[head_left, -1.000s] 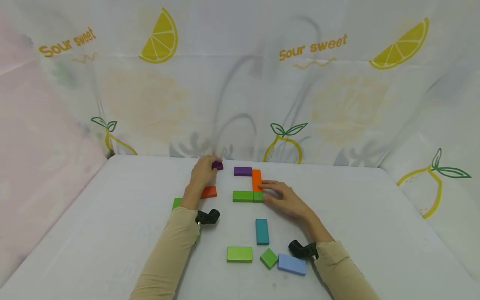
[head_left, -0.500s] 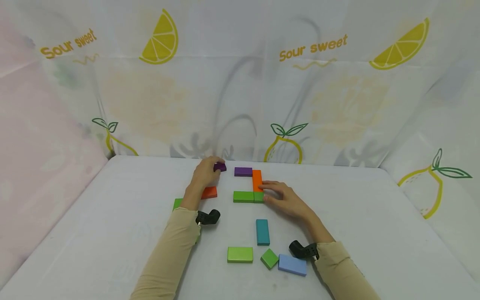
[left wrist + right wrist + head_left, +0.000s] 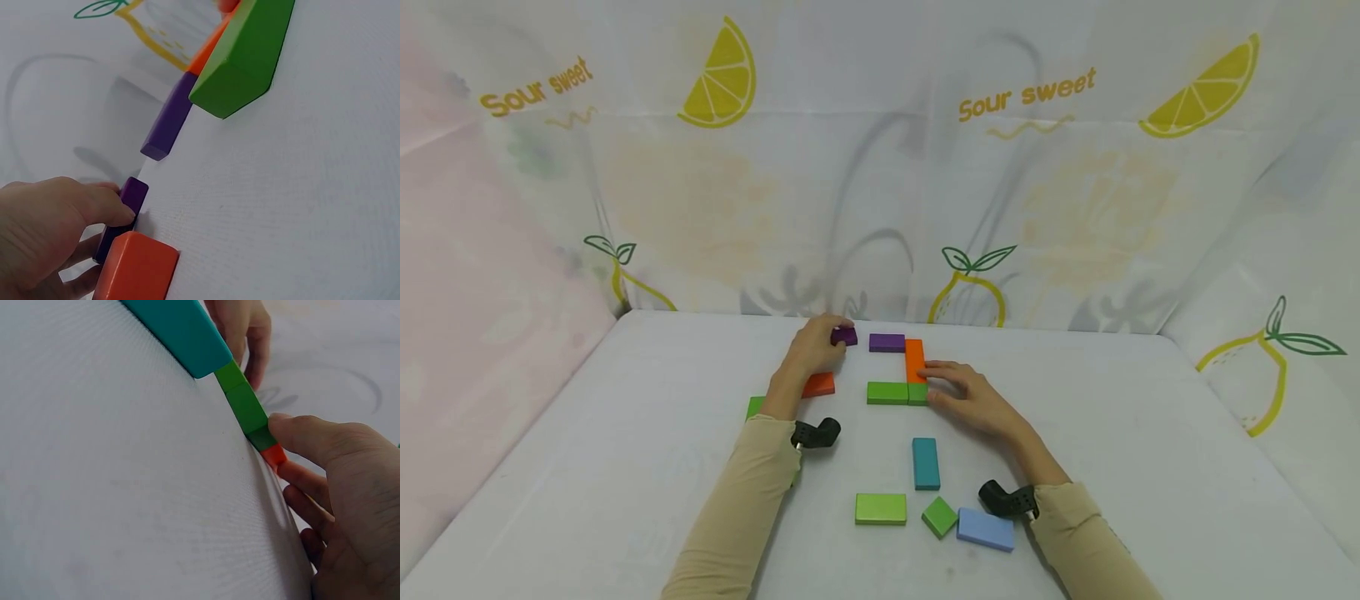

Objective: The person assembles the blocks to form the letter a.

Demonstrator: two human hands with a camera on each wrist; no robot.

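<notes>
My left hand [image 3: 813,347] pinches a dark purple block [image 3: 134,195] between thumb and fingers near the far edge. To the right of it, slightly apart, lies a lighter purple block [image 3: 887,342]. That block meets the top of an upright-lying orange block [image 3: 914,360]. Below the orange one, a small green block [image 3: 917,394] and a longer green block [image 3: 887,393] sit end to end. My right hand [image 3: 976,402] rests beside them, its thumb at the small green block and a finger touching the orange one. A red-orange block [image 3: 139,265] lies near my left wrist, partly hidden.
Closer to me lie a teal block [image 3: 926,463], a light green block [image 3: 881,509], a small green square block [image 3: 939,517] and a blue block [image 3: 985,529]. Another green block [image 3: 754,407] shows partly behind my left forearm. A printed cloth [image 3: 880,167] hangs behind the table.
My left hand has slid the dark purple block a little to the right, towards the lighter purple one. My right hand has stayed in place.
</notes>
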